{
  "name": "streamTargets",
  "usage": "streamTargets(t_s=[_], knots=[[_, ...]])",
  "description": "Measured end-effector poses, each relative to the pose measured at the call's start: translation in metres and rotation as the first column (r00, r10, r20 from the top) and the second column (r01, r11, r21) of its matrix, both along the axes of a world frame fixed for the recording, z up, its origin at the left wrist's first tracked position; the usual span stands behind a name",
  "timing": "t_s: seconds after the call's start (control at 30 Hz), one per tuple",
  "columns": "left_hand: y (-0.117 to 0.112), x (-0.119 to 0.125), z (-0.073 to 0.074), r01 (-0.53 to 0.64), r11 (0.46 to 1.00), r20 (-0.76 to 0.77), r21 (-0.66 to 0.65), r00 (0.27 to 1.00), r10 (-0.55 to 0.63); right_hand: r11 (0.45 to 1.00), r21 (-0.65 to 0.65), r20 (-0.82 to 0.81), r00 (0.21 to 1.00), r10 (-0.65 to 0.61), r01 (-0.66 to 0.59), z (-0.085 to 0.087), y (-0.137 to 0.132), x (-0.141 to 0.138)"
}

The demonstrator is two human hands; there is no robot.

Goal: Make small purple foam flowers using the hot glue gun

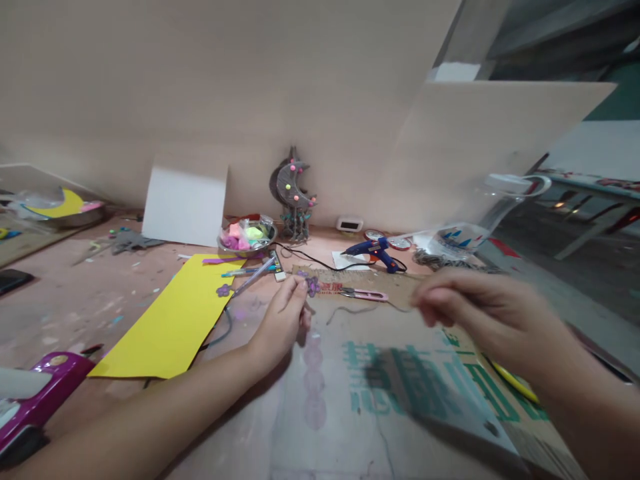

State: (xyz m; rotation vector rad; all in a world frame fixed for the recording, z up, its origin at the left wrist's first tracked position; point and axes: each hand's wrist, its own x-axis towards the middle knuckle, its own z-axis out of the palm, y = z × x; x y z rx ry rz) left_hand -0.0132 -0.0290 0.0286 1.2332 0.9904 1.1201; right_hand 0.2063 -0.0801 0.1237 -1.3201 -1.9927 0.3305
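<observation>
My left hand [284, 319] is closed in a pinch on a small purple flower piece [313, 287], held just above the cardboard sheet [400, 400]. My right hand [465, 303] is blurred by motion; its fingers are pinched on the end of a thin grey wire [350, 311] that curves across the cardboard toward the left hand. Pink-handled snips [367, 294] lie on the cardboard just beyond both hands.
A yellow paper sheet [175, 320] lies left of my left hand, with a second purple flower [224, 291] and pens [253, 272] on it. Farther back are a bowl of coloured bits [247, 235], a blue glue gun [375, 251], a moon ornament [294, 190] and a white card [184, 207].
</observation>
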Motion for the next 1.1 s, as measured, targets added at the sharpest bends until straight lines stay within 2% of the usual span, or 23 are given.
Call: streamTargets(t_s=[0.07,0.2,0.3,0.4,0.47,0.5,0.57,0.63,0.67,0.77,0.8,0.83,0.9,0.97,1.03,1.1], knots=[[-0.008,0.001,0.011,0.053,0.998,0.0,-0.038,0.999,-0.053,0.981,-0.147,0.071,0.988,0.135,-0.124,-0.012,0.011,0.0],[-0.018,0.001,0.034,0.18,0.973,0.056,-0.145,0.983,-0.174,0.937,-0.287,0.055,0.973,0.225,-0.201,-0.036,0.025,-0.013],[-0.018,-0.005,0.047,0.167,0.982,0.017,-0.09,0.986,-0.166,0.91,-0.303,0.007,0.954,0.3,-0.284,-0.054,0.03,-0.019],[-0.01,-0.011,0.05,0.162,0.986,-0.054,-0.044,0.985,-0.164,0.845,-0.389,-0.076,0.927,0.368,-0.368,-0.071,0.036,-0.015],[-0.002,-0.012,0.043,0.162,0.984,-0.043,-0.07,0.985,-0.165,0.797,-0.486,-0.166,0.934,0.317,-0.357,-0.083,0.038,-0.008],[0.003,-0.013,0.037,0.122,0.989,-0.035,-0.086,0.992,-0.125,0.783,-0.524,-0.215,0.942,0.259,-0.335,-0.088,0.038,-0.005],[0.014,-0.013,0.02,0.084,0.99,-0.07,-0.116,0.993,-0.092,0.764,-0.563,-0.308,0.938,0.161,-0.316,-0.095,0.033,-0.001],[0.023,-0.012,0.003,0.056,0.989,-0.023,-0.137,0.998,-0.059,0.715,-0.591,-0.392,0.907,0.15,-0.374,-0.098,0.023,-0.001],[0.026,-0.012,-0.005,0.068,0.987,-0.017,-0.146,0.997,-0.071,0.666,-0.61,-0.437,0.883,0.171,-0.43,-0.097,0.016,-0.002],[0.033,-0.012,-0.021,0.108,0.986,-0.037,-0.126,0.993,-0.113,0.463,-0.658,-0.558,0.797,0.229,-0.594,-0.089,-0.003,-0.01],[0.034,-0.012,-0.023,0.113,0.987,-0.036,-0.111,0.992,-0.118,0.437,-0.667,-0.568,0.791,0.227,-0.604,-0.086,-0.007,-0.012],[0.034,-0.013,-0.024,0.111,0.989,-0.033,-0.095,0.993,-0.114,0.466,-0.669,-0.55,0.807,0.213,-0.579,-0.083,-0.01,-0.014],[0.034,-0.013,-0.023,0.084,0.994,-0.027,-0.064,0.996,-0.086,0.632,-0.616,-0.442,0.871,0.216,-0.47,-0.081,-0.011,-0.017],[0.033,-0.013,-0.022,0.046,0.998,-0.027,-0.043,0.999,-0.047,0.79,-0.481,-0.25,0.923,0.292,-0.38,-0.085,-0.009,-0.019],[0.032,-0.013,-0.022,0.015,0.999,-0.025,-0.033,1.0,-0.016,0.852,-0.388,-0.016,0.926,0.376,-0.353,-0.095,-0.006,-0.02],[0.031,-0.012,-0.023,0.004,1.0,-0.016,-0.025,1.0,-0.004,0.886,-0.354,0.168,0.912,0.374,-0.299,-0.107,0.001,-0.022]])
